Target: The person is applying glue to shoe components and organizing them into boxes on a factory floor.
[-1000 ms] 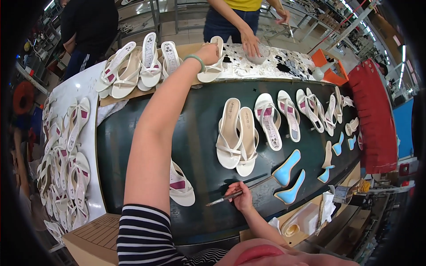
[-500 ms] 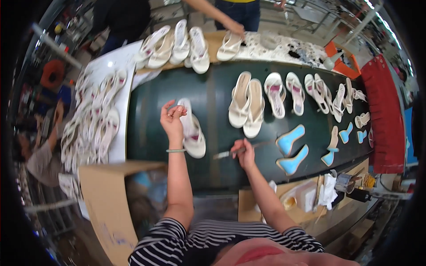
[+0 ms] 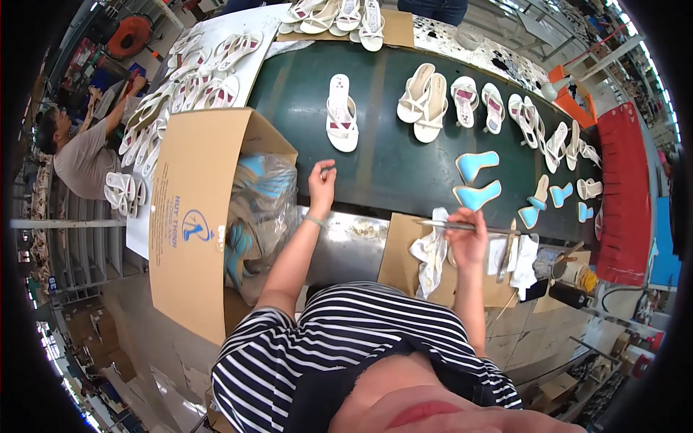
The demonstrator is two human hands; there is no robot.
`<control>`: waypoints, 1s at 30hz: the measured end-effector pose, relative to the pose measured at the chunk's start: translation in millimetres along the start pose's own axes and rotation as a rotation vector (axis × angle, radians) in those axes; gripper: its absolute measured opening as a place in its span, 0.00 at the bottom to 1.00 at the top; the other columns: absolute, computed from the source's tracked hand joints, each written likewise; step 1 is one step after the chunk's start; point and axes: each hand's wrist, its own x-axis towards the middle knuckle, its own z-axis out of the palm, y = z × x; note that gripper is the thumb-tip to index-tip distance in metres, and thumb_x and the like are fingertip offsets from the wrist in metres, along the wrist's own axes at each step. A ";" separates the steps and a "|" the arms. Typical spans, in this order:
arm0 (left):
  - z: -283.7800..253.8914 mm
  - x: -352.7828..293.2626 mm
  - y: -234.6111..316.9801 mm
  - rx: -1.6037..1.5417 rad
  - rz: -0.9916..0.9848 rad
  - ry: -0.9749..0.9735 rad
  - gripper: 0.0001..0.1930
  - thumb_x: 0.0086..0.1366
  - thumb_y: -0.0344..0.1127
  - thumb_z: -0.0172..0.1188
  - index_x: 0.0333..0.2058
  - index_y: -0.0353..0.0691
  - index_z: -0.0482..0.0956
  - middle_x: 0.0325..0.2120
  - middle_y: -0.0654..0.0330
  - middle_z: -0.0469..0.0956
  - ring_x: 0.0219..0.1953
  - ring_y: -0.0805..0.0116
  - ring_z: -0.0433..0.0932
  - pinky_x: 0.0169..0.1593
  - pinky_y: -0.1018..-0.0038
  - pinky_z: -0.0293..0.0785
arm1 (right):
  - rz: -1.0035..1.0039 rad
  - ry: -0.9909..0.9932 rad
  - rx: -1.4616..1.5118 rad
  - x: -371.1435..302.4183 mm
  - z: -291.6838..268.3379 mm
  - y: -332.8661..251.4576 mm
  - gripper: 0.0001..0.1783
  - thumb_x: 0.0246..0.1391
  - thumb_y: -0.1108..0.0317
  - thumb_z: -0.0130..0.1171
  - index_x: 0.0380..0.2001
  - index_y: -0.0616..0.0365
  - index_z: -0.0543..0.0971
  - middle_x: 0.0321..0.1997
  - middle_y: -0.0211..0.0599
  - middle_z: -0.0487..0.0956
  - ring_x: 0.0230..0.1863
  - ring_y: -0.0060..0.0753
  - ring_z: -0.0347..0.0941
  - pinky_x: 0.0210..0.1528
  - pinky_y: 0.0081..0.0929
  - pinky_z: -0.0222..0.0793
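Observation:
My left hand hovers over the near edge of the dark green work surface, its fingers curled in and nothing showing in them. Just beyond it lies a single white strappy sandal, toe toward me, untouched. My right hand grips a thin brush by its handle, above the near-side cardboard; the brush points left. Two blue-topped heeled soles lie beyond that hand. A pair of white sandals stands farther back, with several more sandals in a row to the right.
An open cardboard box holding plastic-wrapped blue soles stands at my left. White sandals are heaped on a white table behind it. Right of me are white cloths, an orange bin and a red cover. A person works at far left.
Both hands have drawn back toward me, the left leaving the single sandal on the surface. The brush has moved right and nearer. The view has shifted, and the hand at the far sandals is gone.

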 end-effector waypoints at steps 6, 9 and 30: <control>-13.4 85.0 -7.4 0.528 0.321 0.158 0.12 0.56 0.25 0.56 0.41 0.36 0.76 0.23 0.53 0.78 0.28 0.54 0.77 0.36 0.67 0.72 | -0.255 0.026 -0.184 -104.7 -31.0 -51.0 0.10 0.58 0.67 0.52 0.39 0.63 0.74 0.42 0.48 0.76 0.36 0.35 0.76 0.37 0.32 0.73; 26.9 124.1 39.0 0.504 0.405 0.183 0.10 0.60 0.26 0.48 0.39 0.38 0.75 0.29 0.42 0.78 0.34 0.42 0.77 0.37 0.53 0.70 | -0.407 0.182 -0.313 -144.4 -32.7 -66.9 0.09 0.55 0.73 0.54 0.39 0.65 0.73 0.43 0.51 0.74 0.34 0.35 0.76 0.38 0.32 0.75; 73.6 270.2 75.2 2.055 0.719 -0.799 0.08 0.53 0.28 0.58 0.32 0.41 0.84 0.37 0.47 0.80 0.42 0.51 0.80 0.55 0.57 0.68 | -0.391 0.710 -0.955 -132.3 -85.0 -14.3 0.06 0.54 0.73 0.60 0.35 0.63 0.80 0.29 0.30 0.80 0.32 0.17 0.76 0.33 0.17 0.71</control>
